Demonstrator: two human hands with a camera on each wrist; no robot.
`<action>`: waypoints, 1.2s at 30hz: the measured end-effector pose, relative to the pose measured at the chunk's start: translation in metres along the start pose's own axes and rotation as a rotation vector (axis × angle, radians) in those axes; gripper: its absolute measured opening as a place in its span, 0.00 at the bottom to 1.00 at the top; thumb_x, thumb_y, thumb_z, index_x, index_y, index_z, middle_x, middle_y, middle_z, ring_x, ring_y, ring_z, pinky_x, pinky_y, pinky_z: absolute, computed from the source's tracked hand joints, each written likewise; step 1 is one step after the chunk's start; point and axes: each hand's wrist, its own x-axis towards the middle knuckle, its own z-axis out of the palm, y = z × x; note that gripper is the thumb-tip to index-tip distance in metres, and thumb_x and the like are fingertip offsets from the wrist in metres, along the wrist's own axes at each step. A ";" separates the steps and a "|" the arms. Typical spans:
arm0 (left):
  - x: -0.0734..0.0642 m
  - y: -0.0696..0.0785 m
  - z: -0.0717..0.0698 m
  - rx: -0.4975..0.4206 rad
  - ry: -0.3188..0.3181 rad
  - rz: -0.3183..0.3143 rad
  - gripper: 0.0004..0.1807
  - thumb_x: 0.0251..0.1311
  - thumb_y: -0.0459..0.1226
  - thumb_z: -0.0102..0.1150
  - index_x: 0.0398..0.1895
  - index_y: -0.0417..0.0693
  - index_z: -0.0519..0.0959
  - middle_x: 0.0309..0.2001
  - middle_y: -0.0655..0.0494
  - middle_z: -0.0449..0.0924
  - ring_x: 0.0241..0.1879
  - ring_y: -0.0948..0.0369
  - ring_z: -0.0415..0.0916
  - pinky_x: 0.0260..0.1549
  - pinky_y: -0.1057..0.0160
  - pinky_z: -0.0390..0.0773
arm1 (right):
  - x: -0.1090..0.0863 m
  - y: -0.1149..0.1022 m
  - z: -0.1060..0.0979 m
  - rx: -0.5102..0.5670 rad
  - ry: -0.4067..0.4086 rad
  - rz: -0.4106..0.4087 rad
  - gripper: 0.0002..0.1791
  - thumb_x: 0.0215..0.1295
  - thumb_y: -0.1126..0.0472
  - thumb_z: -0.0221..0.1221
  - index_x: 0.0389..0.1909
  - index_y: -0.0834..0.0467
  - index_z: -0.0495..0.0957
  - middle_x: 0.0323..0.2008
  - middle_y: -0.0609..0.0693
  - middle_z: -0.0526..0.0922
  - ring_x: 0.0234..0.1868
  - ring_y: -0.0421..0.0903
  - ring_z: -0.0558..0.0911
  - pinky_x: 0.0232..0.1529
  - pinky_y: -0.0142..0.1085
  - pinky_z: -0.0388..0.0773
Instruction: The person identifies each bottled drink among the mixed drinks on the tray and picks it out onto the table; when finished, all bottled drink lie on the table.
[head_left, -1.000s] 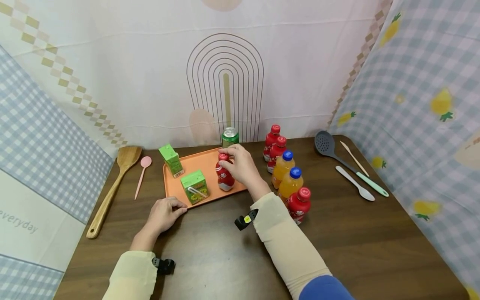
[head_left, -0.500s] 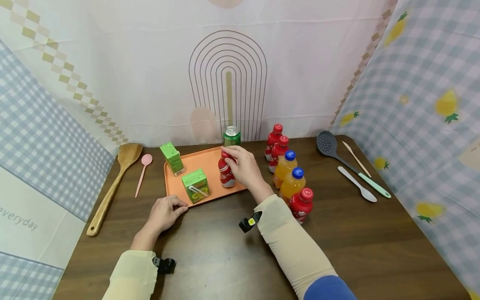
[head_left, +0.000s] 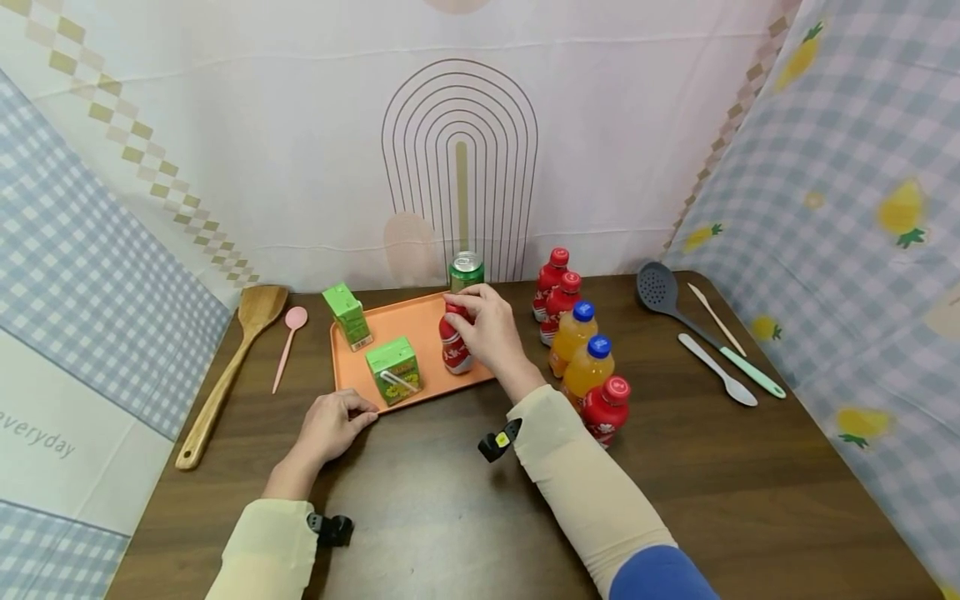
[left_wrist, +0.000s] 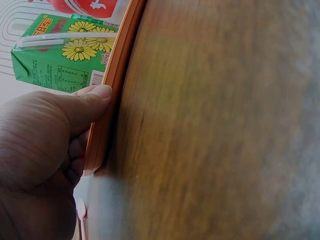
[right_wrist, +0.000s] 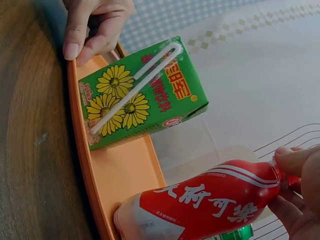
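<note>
My right hand [head_left: 491,332] grips a red cola bottle [right_wrist: 210,202] round its neck, just under the cap. The bottle stands upright on the right part of an orange tray [head_left: 408,321]. My left hand [head_left: 330,429] pinches the tray's near left rim, its thumb over the edge in the left wrist view. On the tray, a green drink carton [head_left: 393,372] with a white straw on its side stands near the front rim. A second green carton [head_left: 347,317] is at the tray's left end. The bottle's cap is mostly hidden by my right fingers.
Behind the tray stands a green can [head_left: 466,271]. Right of it is a row of red bottles [head_left: 606,407] and orange-drink bottles [head_left: 588,367]. A wooden spatula [head_left: 232,367] and pink spoon [head_left: 291,337] lie left; a slotted ladle [head_left: 658,287] and white spoon [head_left: 716,368] lie right.
The red bottle, tilted slightly a second ago, now stands straighter, with my right hand still on its neck. My left hand has stayed at the tray's rim. The head view has shifted slightly.
</note>
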 end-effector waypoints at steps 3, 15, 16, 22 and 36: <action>0.000 0.000 0.001 -0.004 -0.001 -0.006 0.02 0.55 0.36 0.69 0.26 0.53 0.87 0.27 0.67 0.79 0.31 0.61 0.79 0.33 0.57 0.75 | 0.000 0.001 -0.002 0.003 -0.006 -0.012 0.16 0.61 0.60 0.65 0.50 0.51 0.84 0.47 0.45 0.78 0.47 0.40 0.78 0.42 0.32 0.78; 0.000 0.001 0.000 0.004 -0.003 -0.011 0.02 0.55 0.37 0.69 0.26 0.53 0.87 0.27 0.67 0.80 0.31 0.61 0.79 0.33 0.57 0.75 | 0.000 0.009 -0.009 0.151 -0.073 0.042 0.17 0.63 0.66 0.62 0.53 0.53 0.82 0.57 0.48 0.79 0.58 0.43 0.76 0.53 0.40 0.74; 0.000 0.001 0.001 0.004 -0.002 -0.013 0.02 0.54 0.36 0.69 0.26 0.53 0.87 0.27 0.67 0.80 0.31 0.61 0.79 0.33 0.57 0.75 | 0.000 0.010 -0.009 0.172 -0.081 0.049 0.17 0.63 0.66 0.62 0.53 0.53 0.82 0.58 0.48 0.78 0.59 0.43 0.76 0.54 0.40 0.74; 0.000 0.000 0.001 0.003 -0.005 -0.015 0.02 0.55 0.37 0.69 0.26 0.52 0.87 0.27 0.67 0.79 0.32 0.61 0.78 0.33 0.57 0.74 | 0.001 0.015 -0.010 0.236 -0.117 0.050 0.15 0.65 0.68 0.59 0.52 0.54 0.82 0.59 0.47 0.77 0.58 0.43 0.76 0.54 0.38 0.73; 0.000 0.001 0.000 0.000 -0.009 -0.014 0.02 0.55 0.36 0.69 0.26 0.53 0.87 0.27 0.67 0.79 0.32 0.61 0.79 0.34 0.57 0.75 | 0.001 0.018 0.000 0.128 -0.007 -0.026 0.20 0.60 0.60 0.67 0.54 0.54 0.80 0.56 0.49 0.76 0.54 0.43 0.77 0.51 0.36 0.76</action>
